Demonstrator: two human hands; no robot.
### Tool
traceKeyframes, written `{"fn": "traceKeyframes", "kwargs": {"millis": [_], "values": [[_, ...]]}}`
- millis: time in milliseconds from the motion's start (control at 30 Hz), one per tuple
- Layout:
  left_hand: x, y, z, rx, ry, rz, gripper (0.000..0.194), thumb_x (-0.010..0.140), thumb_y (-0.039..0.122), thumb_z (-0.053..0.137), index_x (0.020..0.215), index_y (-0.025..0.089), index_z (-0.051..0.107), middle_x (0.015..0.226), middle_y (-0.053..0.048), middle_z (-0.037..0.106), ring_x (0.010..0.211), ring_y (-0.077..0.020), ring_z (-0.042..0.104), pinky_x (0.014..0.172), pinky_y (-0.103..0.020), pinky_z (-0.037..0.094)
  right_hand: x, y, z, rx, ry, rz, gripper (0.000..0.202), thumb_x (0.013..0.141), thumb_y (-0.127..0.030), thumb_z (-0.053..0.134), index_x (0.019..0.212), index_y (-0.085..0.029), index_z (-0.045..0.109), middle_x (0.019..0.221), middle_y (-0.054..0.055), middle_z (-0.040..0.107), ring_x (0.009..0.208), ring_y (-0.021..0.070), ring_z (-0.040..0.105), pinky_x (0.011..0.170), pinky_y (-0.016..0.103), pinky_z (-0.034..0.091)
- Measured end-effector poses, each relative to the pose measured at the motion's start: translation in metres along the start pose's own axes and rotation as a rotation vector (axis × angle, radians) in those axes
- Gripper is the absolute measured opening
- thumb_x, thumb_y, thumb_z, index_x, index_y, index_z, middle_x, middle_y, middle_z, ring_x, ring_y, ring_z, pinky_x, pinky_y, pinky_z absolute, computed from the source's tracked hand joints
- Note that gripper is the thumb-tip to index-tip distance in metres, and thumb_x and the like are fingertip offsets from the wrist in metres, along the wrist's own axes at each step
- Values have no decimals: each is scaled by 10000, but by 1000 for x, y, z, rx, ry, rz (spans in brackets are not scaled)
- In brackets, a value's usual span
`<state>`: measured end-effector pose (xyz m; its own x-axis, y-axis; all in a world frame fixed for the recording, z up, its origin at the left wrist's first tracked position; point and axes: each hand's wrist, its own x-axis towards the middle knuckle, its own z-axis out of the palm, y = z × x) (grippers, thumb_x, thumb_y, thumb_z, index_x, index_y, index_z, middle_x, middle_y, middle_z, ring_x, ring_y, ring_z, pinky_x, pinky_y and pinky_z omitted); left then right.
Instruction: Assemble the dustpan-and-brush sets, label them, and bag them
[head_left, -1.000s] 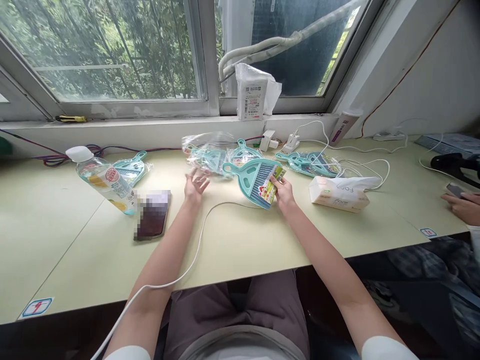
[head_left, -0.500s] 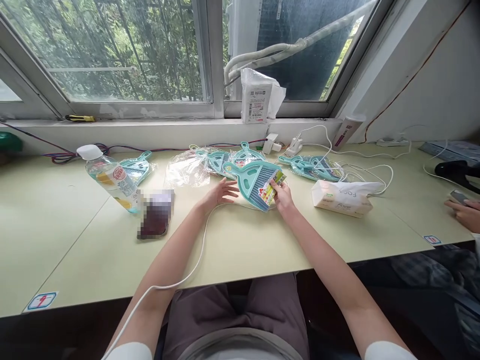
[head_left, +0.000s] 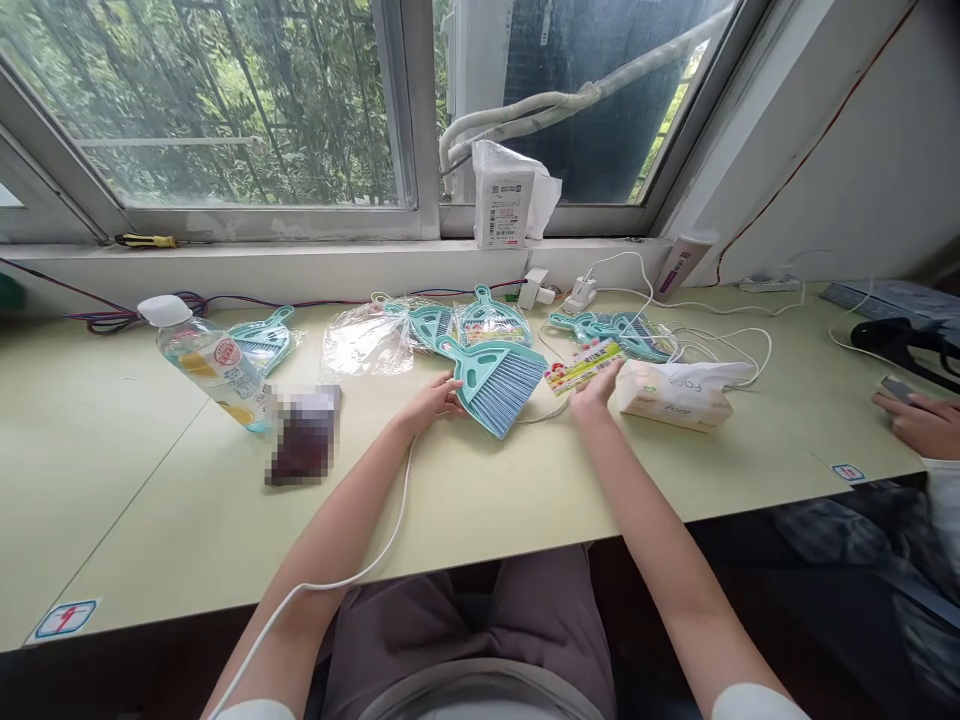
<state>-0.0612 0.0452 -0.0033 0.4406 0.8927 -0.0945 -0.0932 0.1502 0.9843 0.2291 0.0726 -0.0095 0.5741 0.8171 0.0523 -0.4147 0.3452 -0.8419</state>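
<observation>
A teal dustpan and brush set [head_left: 491,385], its grey-blue bristles facing me, is gripped near its left edge by my left hand [head_left: 433,405]. To its right, my right hand [head_left: 598,388] is closed on a colourful cardboard label [head_left: 583,366], apart from the set. Behind them lie more teal sets: one wrapped set [head_left: 491,318] at the back middle, another [head_left: 619,332] to the right, and one [head_left: 262,340] at the left behind the bottle. Crumpled clear plastic wrapping [head_left: 364,340] rests left of the middle sets.
On the left are a drink bottle [head_left: 206,360] and a pixelated flat item [head_left: 304,435]. A tissue pack [head_left: 675,395] lies beside my right hand, near white cables. Another person's hand [head_left: 919,420] is at the far right. A boxed package [head_left: 506,205] stands on the sill.
The label has come off the dustpan set and moved right in my right hand. My left hand, open beside the set before, now grips it.
</observation>
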Motion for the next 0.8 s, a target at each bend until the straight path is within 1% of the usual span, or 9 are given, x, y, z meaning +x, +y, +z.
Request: {"fn": "traceKeyframes", "kwargs": {"millis": [67, 133, 200, 267, 400, 500, 633, 700, 800], "values": [[-1, 2, 2, -3, 14, -1, 450, 816, 377, 627, 1218, 200, 528, 848, -37, 679, 666, -120, 644, 703, -277, 562, 12, -5, -7, 25, -22, 6, 623, 831, -760, 210, 1021, -288, 570, 1094, 54, 636, 1056, 203, 614, 936, 443, 502], [-2, 2, 2, -17, 27, 2, 451, 809, 378, 640, 1207, 198, 526, 856, -39, 678, 671, -120, 644, 714, -283, 562, 17, -5, -9, -11, -98, 26, 553, 810, -736, 348, 1041, -282, 564, 1128, 73, 619, 1085, 220, 596, 950, 459, 487], [-2, 2, 2, -35, 39, 6, 455, 805, 384, 647, 1198, 195, 519, 874, -43, 676, 681, -123, 650, 711, -282, 562, 16, -2, -8, -94, -138, 9, 454, 792, -586, 531, 1127, -279, 533, 1224, 79, 578, 1159, 219, 559, 990, 444, 461], [0, 1, 1, -53, 47, 7, 458, 803, 386, 652, 1192, 191, 511, 862, -38, 668, 686, -127, 655, 710, -285, 563, 13, -1, -6, -208, -98, -62, 552, 775, -360, 577, 1298, -292, 416, 1402, 79, 444, 1288, 200, 468, 1047, 428, 413], [4, -3, 0, -96, 82, 9, 492, 797, 372, 670, 1217, 184, 494, 810, -20, 649, 651, -117, 643, 702, -290, 568, 0, -11, -8, -517, 117, -380, 841, 709, -135, 434, 1487, -208, 124, 1576, 113, 84, 1458, 193, 196, 1163, 450, 237], [8, -5, -1, -152, 149, 47, 530, 795, 378, 681, 1250, 181, 493, 854, -29, 659, 612, -98, 624, 684, -282, 568, -21, -18, 0, -780, 123, -671, 771, 723, -110, 387, 1474, -198, 237, 1567, 83, 149, 1473, 201, 102, 1194, 477, 116], [9, -3, -11, -152, 262, 139, 612, 774, 393, 706, 1311, 192, 489, 929, -35, 671, 597, -81, 616, 649, -243, 552, -64, -9, 31, -988, -365, -787, 498, 853, -174, 363, 1326, -261, 491, 1423, 66, 448, 1356, 220, 353, 1122, 464, 258], [7, 0, -16, -102, 289, 167, 647, 760, 415, 716, 1326, 196, 491, 937, -37, 672, 602, -86, 622, 635, -237, 546, -81, 1, 51, -1114, -614, -792, 415, 896, -249, 404, 1288, -246, 543, 1376, 81, 510, 1292, 254, 415, 1055, 461, 312], [4, 2, -21, -39, 283, 164, 649, 740, 444, 728, 1303, 191, 529, 952, -47, 675, 614, -96, 625, 630, -246, 545, -91, 13, 83, -1276, -781, -823, 378, 912, -332, 454, 1249, -228, 591, 1317, 110, 562, 1203, 300, 462, 992, 487, 313]]}}
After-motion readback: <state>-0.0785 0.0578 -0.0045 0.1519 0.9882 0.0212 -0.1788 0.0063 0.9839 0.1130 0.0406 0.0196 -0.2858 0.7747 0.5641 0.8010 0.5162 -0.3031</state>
